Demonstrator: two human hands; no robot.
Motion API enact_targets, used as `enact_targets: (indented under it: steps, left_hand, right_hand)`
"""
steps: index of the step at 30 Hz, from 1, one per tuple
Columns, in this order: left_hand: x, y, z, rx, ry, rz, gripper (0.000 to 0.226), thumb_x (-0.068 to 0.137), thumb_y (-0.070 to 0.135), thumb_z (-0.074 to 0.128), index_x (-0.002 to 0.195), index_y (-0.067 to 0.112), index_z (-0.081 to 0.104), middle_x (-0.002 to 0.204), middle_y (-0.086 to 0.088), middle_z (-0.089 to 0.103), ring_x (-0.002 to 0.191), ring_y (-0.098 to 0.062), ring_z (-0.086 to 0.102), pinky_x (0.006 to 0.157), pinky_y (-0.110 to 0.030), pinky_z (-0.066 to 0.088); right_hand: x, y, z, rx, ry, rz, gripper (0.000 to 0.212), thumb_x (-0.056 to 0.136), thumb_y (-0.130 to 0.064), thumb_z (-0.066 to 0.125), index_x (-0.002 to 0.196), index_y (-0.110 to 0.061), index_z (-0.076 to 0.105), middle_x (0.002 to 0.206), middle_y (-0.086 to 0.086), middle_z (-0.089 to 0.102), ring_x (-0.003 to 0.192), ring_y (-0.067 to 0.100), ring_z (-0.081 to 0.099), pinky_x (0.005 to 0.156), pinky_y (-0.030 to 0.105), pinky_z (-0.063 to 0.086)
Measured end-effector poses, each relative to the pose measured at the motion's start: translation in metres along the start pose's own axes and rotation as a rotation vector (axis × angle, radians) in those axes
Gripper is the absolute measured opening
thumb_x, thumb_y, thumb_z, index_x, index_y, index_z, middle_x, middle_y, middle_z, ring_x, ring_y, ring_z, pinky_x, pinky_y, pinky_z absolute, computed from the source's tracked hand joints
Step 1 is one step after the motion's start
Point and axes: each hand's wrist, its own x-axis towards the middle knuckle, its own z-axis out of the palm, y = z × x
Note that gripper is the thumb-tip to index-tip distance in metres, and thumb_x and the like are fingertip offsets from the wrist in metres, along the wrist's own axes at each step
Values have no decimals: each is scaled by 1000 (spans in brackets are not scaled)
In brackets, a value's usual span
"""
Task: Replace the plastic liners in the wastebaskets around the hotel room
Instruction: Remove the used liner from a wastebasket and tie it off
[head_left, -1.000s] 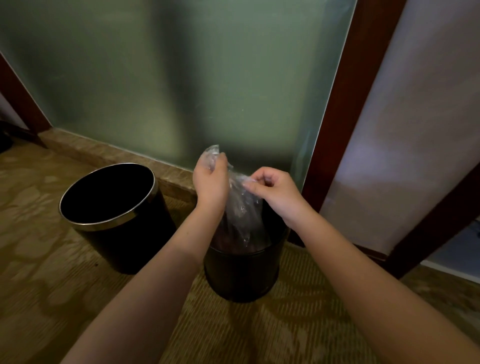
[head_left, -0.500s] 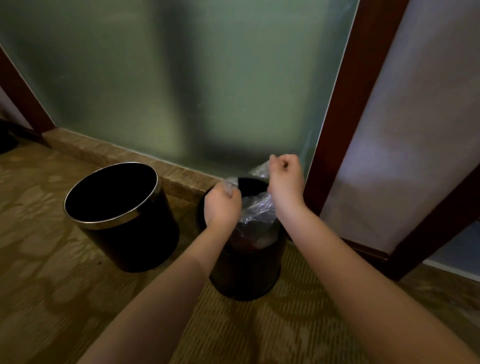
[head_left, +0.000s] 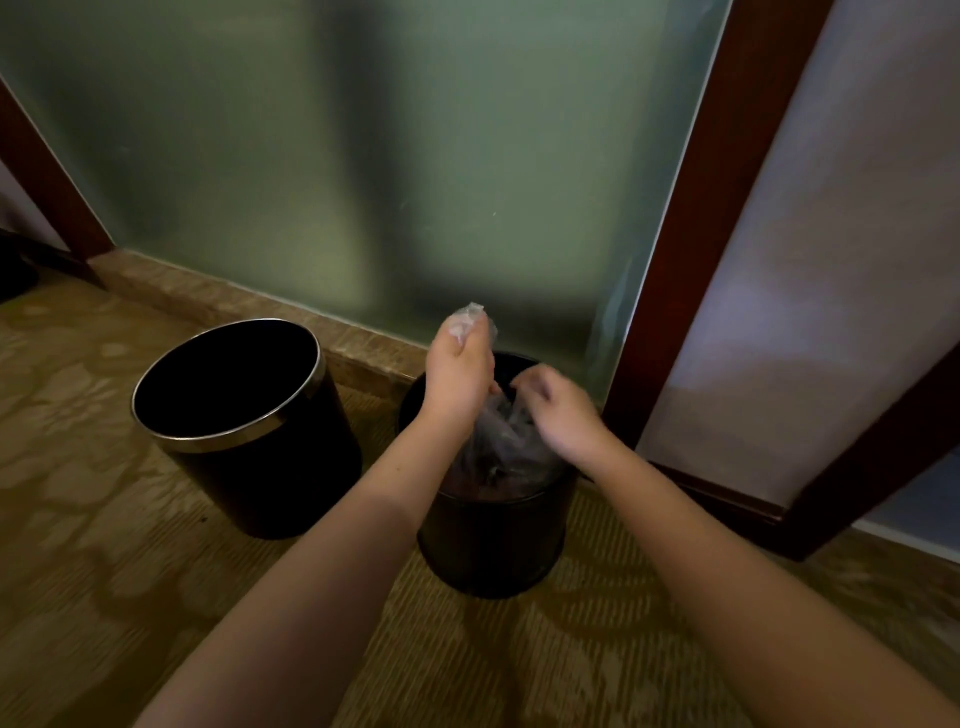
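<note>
One crinkly clear liner (head_left: 498, 441), left hand (head_left: 460, 374) gripping (right hand (head_left: 563, 415) blurred).

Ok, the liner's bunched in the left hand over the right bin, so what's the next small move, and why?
Probably lift the plastic liner straight up out of the right wastebasket. The left hand grips its gathered top above the rim, while the bag's body sits inside the bin. The right hand, blurred, is at the neck and could steady it.
</note>
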Motion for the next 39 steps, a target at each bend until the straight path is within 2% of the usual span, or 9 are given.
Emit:
enact_targets:
  steps: [3, 6, 8, 14, 21, 26, 30, 33, 39]
  left_hand:
    - [-1, 1, -4, 111, -169, -68, 85, 77, 71, 44, 113, -6, 47, 66, -5, 48, 57, -27, 45, 48, -35, 41]
    - [-7, 2, -4, 232, -281, -202, 117, 60, 88, 39, 152, 21, 11, 135, -33, 45, 121, -50, 45, 98, -62, 38]
    - [-10, 2, -3, 281, -340, -196, 121, 62, 90, 38, 153, 22, -4, 146, -30, 34, 131, -47, 35, 107, -59, 29]
    - [-10, -3, 1, 397, -404, -166, 99, 87, 67, 40, 151, 13, -13, 136, -24, 50, 125, -32, 50, 106, -46, 40]
    - [-14, -2, 3, 444, -439, -127, 94, 91, 59, 39, 150, 10, -15, 131, -22, 55, 122, -30, 52, 99, -36, 40]
    - [-15, -3, 3, 466, -472, -135, 94, 92, 58, 43, 151, 13, -15, 147, -12, 42, 134, -23, 40, 96, -24, 31]
    - [-16, -8, -4, 504, -400, 37, 80, 93, 32, 59, 152, 16, 8, 101, -2, 64, 86, -4, 57, 70, -15, 39]
    - [-17, -18, -8, 475, -403, 199, 56, 92, 12, 60, 141, 17, 34, 62, 5, 52, 49, -1, 47, 49, -14, 36]
    - [-22, -17, 2, 469, -536, 345, 41, 88, -5, 51, 122, 16, 54, 81, -7, 64, 67, -20, 59, 63, -28, 47]
  right_hand:
    - [3, -19, -18, 474, 100, 96, 14, 99, -29, 51, 101, -23, 63, 98, -3, 63, 87, 14, 58, 70, 30, 44]
    - [3, -28, -35, 635, -30, 70, 11, 95, -24, 59, 100, -28, 67, 99, -6, 65, 89, 10, 60, 69, 27, 44]
    - [2, -28, -37, 601, -121, 53, 14, 91, -20, 64, 101, -28, 68, 94, -5, 67, 83, 8, 62, 68, 24, 43]
    - [1, -23, -37, 445, -115, 61, 18, 93, -21, 63, 76, -24, 65, 61, -15, 61, 72, 11, 55, 63, 26, 40]
    - [1, -24, -41, 467, -154, 142, 18, 87, -9, 62, 97, -21, 72, 103, 13, 70, 101, 31, 65, 91, 48, 51]
    - [1, -22, -38, 413, -116, 118, 23, 91, -3, 53, 82, -19, 67, 70, -4, 60, 65, 10, 51, 60, 24, 41]
    - [5, -15, -36, 467, -19, 244, 11, 96, -15, 54, 97, -13, 64, 71, -2, 53, 62, 11, 47, 62, 26, 41]
    - [6, -8, -37, 504, 44, 347, 9, 96, -19, 54, 101, -14, 60, 81, 2, 57, 71, 14, 53, 64, 28, 43]
    - [16, 1, -31, 486, 123, 466, 15, 95, -18, 54, 106, -12, 63, 92, 6, 61, 75, 19, 53, 60, 28, 41]
